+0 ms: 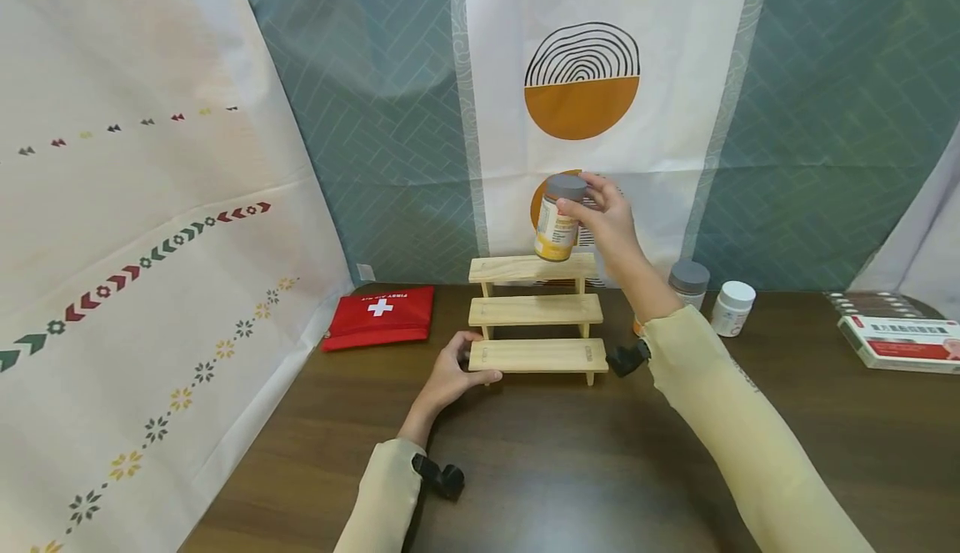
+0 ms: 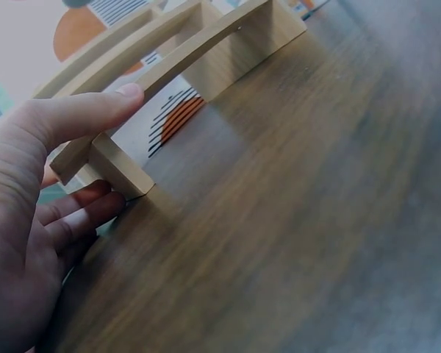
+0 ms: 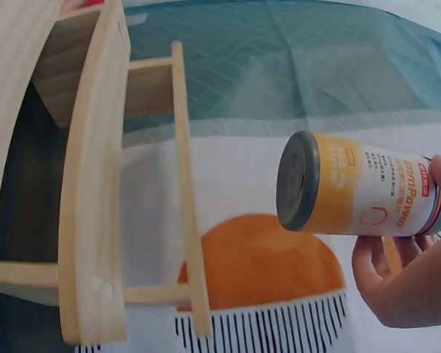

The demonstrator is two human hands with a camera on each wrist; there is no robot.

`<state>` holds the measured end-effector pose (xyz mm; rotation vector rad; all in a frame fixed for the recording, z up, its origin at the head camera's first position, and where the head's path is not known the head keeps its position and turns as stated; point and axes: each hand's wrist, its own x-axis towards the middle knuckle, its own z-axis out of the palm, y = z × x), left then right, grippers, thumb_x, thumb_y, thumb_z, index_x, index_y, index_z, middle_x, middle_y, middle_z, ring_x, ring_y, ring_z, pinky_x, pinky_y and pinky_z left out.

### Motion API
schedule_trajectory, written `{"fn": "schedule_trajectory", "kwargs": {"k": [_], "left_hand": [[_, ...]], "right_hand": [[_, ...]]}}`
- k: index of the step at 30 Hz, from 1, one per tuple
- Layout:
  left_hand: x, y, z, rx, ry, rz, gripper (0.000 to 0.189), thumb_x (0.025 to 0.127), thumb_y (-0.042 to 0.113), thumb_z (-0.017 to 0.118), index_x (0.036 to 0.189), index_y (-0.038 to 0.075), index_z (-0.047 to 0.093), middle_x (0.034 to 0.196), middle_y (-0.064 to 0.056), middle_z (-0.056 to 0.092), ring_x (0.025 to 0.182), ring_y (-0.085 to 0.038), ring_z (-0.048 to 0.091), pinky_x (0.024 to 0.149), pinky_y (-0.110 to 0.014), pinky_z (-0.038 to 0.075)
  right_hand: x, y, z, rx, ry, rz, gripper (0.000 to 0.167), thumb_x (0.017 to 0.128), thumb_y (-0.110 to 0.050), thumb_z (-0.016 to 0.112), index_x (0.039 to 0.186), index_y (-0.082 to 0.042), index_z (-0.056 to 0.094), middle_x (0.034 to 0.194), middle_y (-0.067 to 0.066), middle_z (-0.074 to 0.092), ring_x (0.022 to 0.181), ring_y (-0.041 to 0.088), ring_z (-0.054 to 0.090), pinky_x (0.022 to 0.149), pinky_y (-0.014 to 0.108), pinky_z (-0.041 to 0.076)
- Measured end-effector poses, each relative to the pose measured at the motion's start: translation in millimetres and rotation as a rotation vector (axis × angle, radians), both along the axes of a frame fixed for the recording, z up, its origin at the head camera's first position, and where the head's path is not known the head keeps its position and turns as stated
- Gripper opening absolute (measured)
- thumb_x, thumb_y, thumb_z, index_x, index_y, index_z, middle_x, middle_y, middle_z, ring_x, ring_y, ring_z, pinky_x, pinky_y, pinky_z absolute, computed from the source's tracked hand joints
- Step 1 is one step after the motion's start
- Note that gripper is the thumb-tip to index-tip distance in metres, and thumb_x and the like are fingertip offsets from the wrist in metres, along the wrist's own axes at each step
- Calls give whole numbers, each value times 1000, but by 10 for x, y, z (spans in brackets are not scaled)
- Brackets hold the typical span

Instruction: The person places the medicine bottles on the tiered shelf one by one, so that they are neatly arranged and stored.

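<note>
Centrally on the table (image 1: 540, 470) stands the rack (image 1: 536, 310). The left hand (image 1: 450, 372) grips its near left end, thumb against the lowest step (image 1: 538, 356), probably to steady it. The right hand (image 1: 609, 218) pinches the jar (image 1: 555, 229) by its lid end, above the top step (image 1: 517, 269), apparently leaving its base free.

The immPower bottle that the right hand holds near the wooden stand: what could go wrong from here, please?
The immPower bottle might slip, since the right hand holds it only near its grey cap.

If set near an edge of the top step, it could tip off.

The left hand grips the bottom step; a tug there might shift the whole wooden stand.
</note>
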<state>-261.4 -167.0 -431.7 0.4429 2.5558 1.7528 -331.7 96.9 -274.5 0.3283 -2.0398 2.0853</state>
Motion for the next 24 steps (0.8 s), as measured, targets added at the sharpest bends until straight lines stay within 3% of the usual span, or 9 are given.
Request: {"fn": "schedule_trajectory", "kwargs": {"k": [6,12,24], "left_hand": [[13,1,20,2,-1,-7,57,74,4,81,121,-4,49,98,-19,61,79,-9,57,67,-25,49],[38,-11,22,-7,-7,0,57,74,4,81,120,-4,50,99,-19,61,80,-9,56,69,-24,49],[30,21,12,-2,-8,12,56,74,5,81,120,-3,50,99,-18,62,80,-11,57,69,-26,49]], "right_hand": [[-113,-224,-58,101,24,-14,63,90,-17,69,144,-8,39,146,14,50,121,27,47,106,41,39],[-181,-389,-106,194,55,-13,61,87,-14,72,141,-7,44,141,16,54,126,32,50,109,45,39],[-243,-595,-134,291,101,18,62,87,-21,74,139,-9,44,143,12,54,124,33,58,103,45,47]]}}
